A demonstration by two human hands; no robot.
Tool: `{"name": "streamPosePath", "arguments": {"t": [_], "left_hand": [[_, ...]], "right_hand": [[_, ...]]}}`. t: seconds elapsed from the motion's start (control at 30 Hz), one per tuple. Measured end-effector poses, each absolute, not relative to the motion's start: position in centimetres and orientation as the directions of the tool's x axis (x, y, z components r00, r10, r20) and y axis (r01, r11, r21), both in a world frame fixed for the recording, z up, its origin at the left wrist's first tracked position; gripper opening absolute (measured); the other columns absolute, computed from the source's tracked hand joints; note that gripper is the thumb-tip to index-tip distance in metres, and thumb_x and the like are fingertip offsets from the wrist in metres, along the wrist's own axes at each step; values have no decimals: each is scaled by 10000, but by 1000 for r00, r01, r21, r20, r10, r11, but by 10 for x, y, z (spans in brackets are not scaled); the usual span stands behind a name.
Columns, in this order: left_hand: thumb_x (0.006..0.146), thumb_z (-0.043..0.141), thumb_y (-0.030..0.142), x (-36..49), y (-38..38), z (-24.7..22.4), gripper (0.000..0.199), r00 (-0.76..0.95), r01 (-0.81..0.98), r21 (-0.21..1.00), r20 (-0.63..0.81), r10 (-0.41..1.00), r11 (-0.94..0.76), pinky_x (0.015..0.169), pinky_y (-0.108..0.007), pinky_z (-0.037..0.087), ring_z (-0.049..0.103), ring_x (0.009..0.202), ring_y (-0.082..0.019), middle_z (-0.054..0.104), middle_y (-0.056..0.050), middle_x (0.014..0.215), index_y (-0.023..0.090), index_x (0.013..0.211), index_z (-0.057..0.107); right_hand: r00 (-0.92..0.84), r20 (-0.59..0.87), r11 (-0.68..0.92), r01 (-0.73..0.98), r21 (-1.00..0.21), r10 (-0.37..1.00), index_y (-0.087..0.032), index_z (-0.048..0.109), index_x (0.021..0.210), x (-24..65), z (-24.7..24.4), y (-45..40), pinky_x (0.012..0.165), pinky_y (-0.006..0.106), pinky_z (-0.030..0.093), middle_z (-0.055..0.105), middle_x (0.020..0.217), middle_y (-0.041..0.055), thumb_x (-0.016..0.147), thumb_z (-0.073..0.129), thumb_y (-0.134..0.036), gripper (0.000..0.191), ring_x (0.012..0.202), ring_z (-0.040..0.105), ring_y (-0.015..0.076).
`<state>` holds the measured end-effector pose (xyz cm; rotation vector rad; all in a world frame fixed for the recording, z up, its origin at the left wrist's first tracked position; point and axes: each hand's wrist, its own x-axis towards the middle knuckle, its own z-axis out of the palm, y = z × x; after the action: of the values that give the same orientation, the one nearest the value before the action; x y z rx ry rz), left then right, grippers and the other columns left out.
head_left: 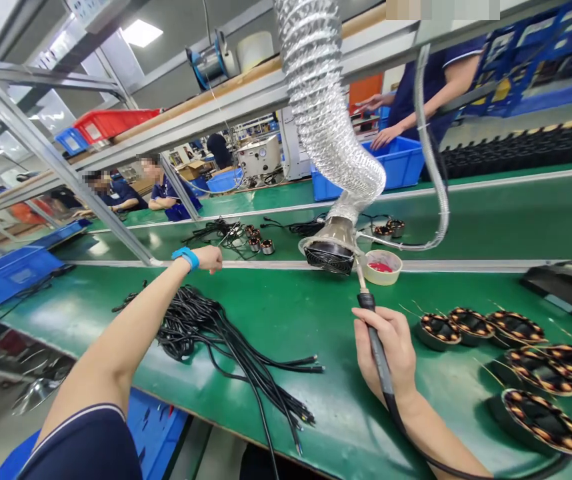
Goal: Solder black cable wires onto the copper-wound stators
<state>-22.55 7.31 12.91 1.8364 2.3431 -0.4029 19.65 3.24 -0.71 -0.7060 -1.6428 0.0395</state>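
My right hand (391, 350) is closed around a soldering iron (379, 363), held like a pen. Its metal shaft points away from me, up toward the fume extractor hood (333, 247) and beside a cream tape roll (383, 268) with red material inside. My left hand (209, 259), with a blue wristband (187, 257), is stretched out over the bench's far edge. Its fingers are curled, and what they may hold is hidden. Below my left arm lies a bundle of black cables (201, 327), their stripped ends toward the middle of the bench.
Several stators with copper windings (536, 417) sit at the right. Small stators (261, 243) and cables lie on the green belt beyond. A silver duct (316, 87) hangs overhead. A blue bin (11, 273) stands at left. Across the line, a co-worker's hand (386, 137) touches a blue crate (399, 163).
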Motion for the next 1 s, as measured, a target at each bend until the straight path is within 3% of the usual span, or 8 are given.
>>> {"name": "streamPosePath", "arguments": {"t": [0.13, 0.2, 0.37, 0.63, 0.73, 0.83, 0.9, 1.0], "left_hand": [[660, 643, 148, -241, 26, 110, 130, -207, 978, -103, -444, 872, 180, 738, -236, 487, 666, 745, -194, 757, -47, 771, 180, 700, 762], [593, 634, 95, -249, 5, 105, 334, -185, 983, -103, -488, 853, 154, 802, -241, 487, 675, 871, -215, 764, -45, 939, 207, 867, 787], [596, 601, 103, -266, -22, 95, 548, -48, 989, -146, -482, 875, -26, 935, -264, 458, 625, 1092, -236, 621, -68, 1301, 216, 1121, 711], [632, 590, 206, -272, -26, 92, 292, -36, 991, -130, -476, 879, -30, 695, -248, 419, 598, 791, -202, 668, -10, 840, 209, 913, 664], [640, 574, 246, -274, -22, 95, 250, -21, 996, -91, -440, 898, -21, 668, -243, 393, 564, 750, -185, 635, -5, 807, 192, 878, 628], [603, 581, 249, -277, -17, 98, 399, -41, 998, -54, -417, 908, 21, 670, -240, 402, 566, 762, -183, 635, -14, 892, 176, 995, 604], [565, 597, 232, -277, -14, 98, 497, -56, 998, -37, -488, 871, 44, 674, -241, 419, 587, 791, -193, 652, -21, 952, 177, 1059, 606], [538, 603, 209, -275, -10, 97, 434, -81, 996, -73, -623, 778, 46, 693, -251, 443, 617, 825, -219, 694, -14, 922, 197, 968, 663]], "right_hand": [[-52, 890, 823, 410, -394, 452, -232, 648, 1130, 194, -7, 29, 713, 299, 534, 562, 1001, 71, 884, 609, -132, 268, 822, 605, 168], [-59, 892, 828, 404, -389, 448, -231, 648, 1131, 193, -7, 28, 710, 296, 532, 562, 1002, 69, 885, 608, -133, 267, 813, 604, 164], [-80, 898, 839, 400, -369, 433, -217, 645, 1133, 193, -7, 28, 704, 275, 522, 555, 1002, 59, 872, 622, -107, 284, 802, 597, 151], [-66, 905, 841, 402, -361, 420, -187, 643, 1113, 193, -5, 29, 722, 272, 509, 546, 1002, 66, 868, 631, -86, 265, 807, 583, 149], [-75, 902, 845, 391, -366, 425, -184, 641, 1118, 193, -6, 29, 726, 275, 508, 542, 1003, 67, 874, 624, -89, 261, 816, 580, 152], [-82, 896, 844, 380, -377, 437, -185, 640, 1121, 193, -7, 28, 727, 276, 508, 539, 1010, 67, 877, 625, -91, 263, 812, 579, 149], [-90, 895, 846, 379, -375, 437, -189, 639, 1126, 193, -7, 28, 723, 276, 507, 538, 1015, 67, 876, 627, -91, 269, 806, 578, 147], [-90, 896, 847, 380, -373, 435, -192, 638, 1134, 194, -8, 28, 725, 277, 507, 538, 1018, 67, 874, 628, -89, 279, 810, 578, 148]]}}
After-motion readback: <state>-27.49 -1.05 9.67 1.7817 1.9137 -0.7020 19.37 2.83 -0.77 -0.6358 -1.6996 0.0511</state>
